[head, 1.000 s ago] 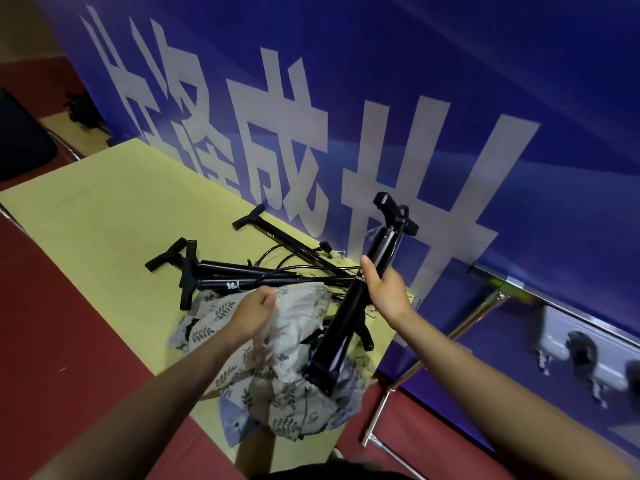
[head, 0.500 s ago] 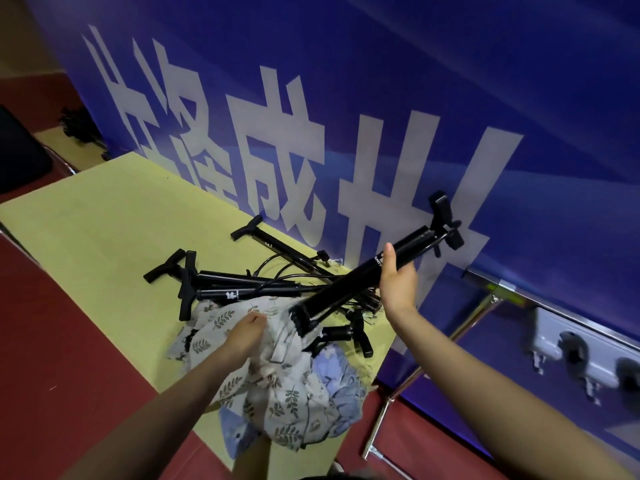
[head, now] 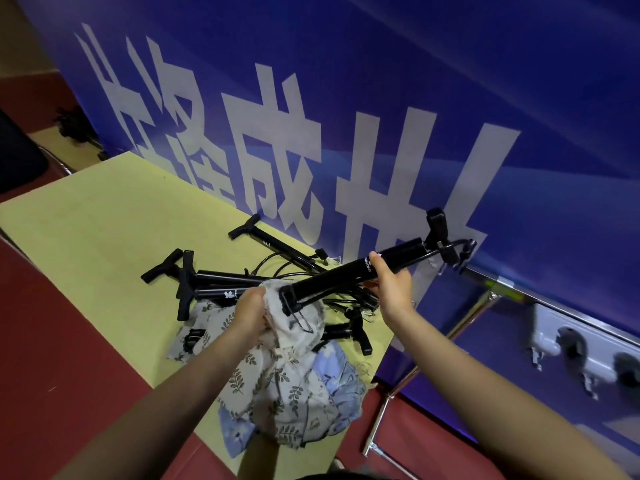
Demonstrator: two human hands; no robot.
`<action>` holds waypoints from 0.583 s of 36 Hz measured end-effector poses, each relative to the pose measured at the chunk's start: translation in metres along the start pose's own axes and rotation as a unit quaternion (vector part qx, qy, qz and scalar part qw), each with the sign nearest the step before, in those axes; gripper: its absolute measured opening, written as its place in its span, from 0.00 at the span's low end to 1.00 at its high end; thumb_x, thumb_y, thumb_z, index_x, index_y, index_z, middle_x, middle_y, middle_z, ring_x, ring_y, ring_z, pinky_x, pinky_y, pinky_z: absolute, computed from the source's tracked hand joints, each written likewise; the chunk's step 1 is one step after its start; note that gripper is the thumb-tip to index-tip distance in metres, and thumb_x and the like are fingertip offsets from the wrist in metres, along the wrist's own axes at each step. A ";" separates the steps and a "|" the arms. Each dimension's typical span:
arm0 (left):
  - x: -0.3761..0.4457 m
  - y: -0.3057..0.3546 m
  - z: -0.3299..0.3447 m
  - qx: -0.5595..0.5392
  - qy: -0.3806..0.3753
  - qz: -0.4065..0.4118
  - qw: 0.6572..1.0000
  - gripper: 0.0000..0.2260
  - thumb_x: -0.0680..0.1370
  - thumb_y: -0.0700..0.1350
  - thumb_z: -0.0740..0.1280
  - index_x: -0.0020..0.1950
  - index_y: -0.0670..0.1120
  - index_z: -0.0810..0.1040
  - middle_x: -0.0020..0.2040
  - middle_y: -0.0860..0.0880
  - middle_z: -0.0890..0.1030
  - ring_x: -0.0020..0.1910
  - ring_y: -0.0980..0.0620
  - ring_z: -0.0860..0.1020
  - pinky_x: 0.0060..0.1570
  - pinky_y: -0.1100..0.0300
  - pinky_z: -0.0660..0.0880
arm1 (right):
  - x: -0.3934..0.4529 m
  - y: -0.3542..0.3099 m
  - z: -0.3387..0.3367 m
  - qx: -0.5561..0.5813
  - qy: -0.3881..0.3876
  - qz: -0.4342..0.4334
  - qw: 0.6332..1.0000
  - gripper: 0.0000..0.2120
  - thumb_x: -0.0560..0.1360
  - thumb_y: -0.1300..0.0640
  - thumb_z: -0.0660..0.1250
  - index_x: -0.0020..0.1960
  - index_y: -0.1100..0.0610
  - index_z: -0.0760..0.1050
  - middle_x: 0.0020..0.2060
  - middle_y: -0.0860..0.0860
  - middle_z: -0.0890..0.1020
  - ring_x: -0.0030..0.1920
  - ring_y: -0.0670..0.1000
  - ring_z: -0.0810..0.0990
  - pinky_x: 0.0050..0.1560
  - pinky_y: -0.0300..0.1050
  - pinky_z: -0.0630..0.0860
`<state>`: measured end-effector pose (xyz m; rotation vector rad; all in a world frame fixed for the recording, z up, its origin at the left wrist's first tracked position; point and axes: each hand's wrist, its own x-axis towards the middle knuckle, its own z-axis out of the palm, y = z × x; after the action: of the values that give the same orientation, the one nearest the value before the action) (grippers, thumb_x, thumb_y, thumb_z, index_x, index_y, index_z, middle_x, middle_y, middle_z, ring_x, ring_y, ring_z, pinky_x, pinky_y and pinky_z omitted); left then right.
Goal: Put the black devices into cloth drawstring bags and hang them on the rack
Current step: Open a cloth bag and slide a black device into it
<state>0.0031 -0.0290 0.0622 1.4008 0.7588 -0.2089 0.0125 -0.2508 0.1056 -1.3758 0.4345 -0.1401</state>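
The black pump (head: pixel 356 277) has been tipped flatter than half a second ago, and its lower end is now laid at the mouth of the leaf-print bag (head: pixel 294 327). Its tube is gripped by the right hand (head: pixel 389 284). The bag's rim is pinched by the left hand (head: pixel 251 311). More pumps (head: pixel 221 284) are left on the yellow surface (head: pixel 104 230).

Dim, bluish indoor light falls evenly, leaving the pale yellow tabletop (head: pixel 86 220) muted with only faint, soft shadows. The wide-angle lens bends straight lines toward the frame's edges, and the lower right corner is smeared and soft.
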 end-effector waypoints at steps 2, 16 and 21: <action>0.002 0.006 0.002 0.006 0.002 0.023 1.000 0.12 0.82 0.45 0.57 0.51 0.40 0.77 0.46 0.40 0.80 0.44 0.44 0.78 0.46 0.54 0.75 | 0.001 0.001 -0.003 -0.001 -0.007 0.004 1.000 0.04 0.77 0.56 0.68 0.46 0.57 0.75 0.44 0.56 0.83 0.48 0.56 0.83 0.41 0.43 0.79; -0.020 0.013 0.045 0.039 -0.120 0.109 0.986 0.16 0.76 0.53 0.64 0.59 0.47 0.77 0.61 0.47 0.78 0.63 0.46 0.75 0.69 0.46 0.67 | -0.027 0.033 0.025 0.162 -0.036 0.159 0.973 0.17 0.76 0.57 0.69 0.59 0.65 0.72 0.50 0.61 0.81 0.50 0.59 0.82 0.47 0.54 0.82; -0.017 0.019 0.037 0.013 -0.059 0.101 0.993 0.13 0.82 0.48 0.60 0.63 0.45 0.74 0.64 0.45 0.76 0.64 0.45 0.73 0.69 0.46 0.67 | -0.030 0.041 0.027 0.025 -0.060 0.145 0.987 0.17 0.75 0.44 0.66 0.52 0.58 0.79 0.47 0.54 0.85 0.46 0.53 0.84 0.49 0.46 0.79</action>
<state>0.0143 -0.0644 0.0872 1.4660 0.5149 -0.1428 -0.0115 -0.2075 0.0756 -1.2492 0.5219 0.1693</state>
